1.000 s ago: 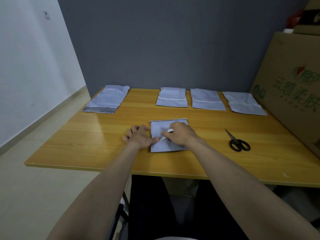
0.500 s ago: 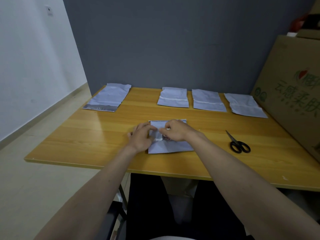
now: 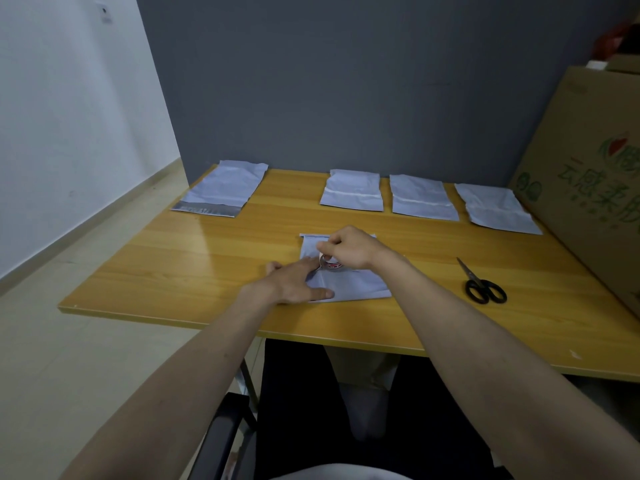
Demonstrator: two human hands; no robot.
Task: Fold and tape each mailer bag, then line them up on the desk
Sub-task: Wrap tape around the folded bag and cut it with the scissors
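Head view: both bare forearms reach forward from the near edge over the wooden bench (image 3: 194, 271).
Left hand (image 3: 298, 284): lies flat, palm down, fingers straight and spread, on the left part of the folded mailer bag (image 3: 360, 287); thumb points right along the bag's near edge; index tip touches the tape roll (image 3: 330, 265).
Right hand (image 3: 348, 249): fingers curled, pinching the tape roll from above; wrist raised off the bench, knuckles toward the far wall.
Tape roll: small, with a red and white label, standing on the bag just beside the left index finger; mostly covered by the right hand.
Folded mailer bag: pale grey, flat on the bench centre, near the front edge; far edge shows a folded strip (image 3: 313, 236).
Finished row: three folded bags (image 3: 353, 192) (image 3: 422, 199) (image 3: 495, 209) lie side by side along the far edge, each with a light band across the middle; narrow gaps between them.
Unfolded bag (image 3: 225, 188): far left corner, well apart from the row, its silver strip toward the near side.
Scissors (image 3: 481, 284): black handles, closed, on the bench right of the hands, apart from the bag.
Cardboard box (image 3: 595, 174): stands at the bench's right side, green print on its face; contents cannot be told.
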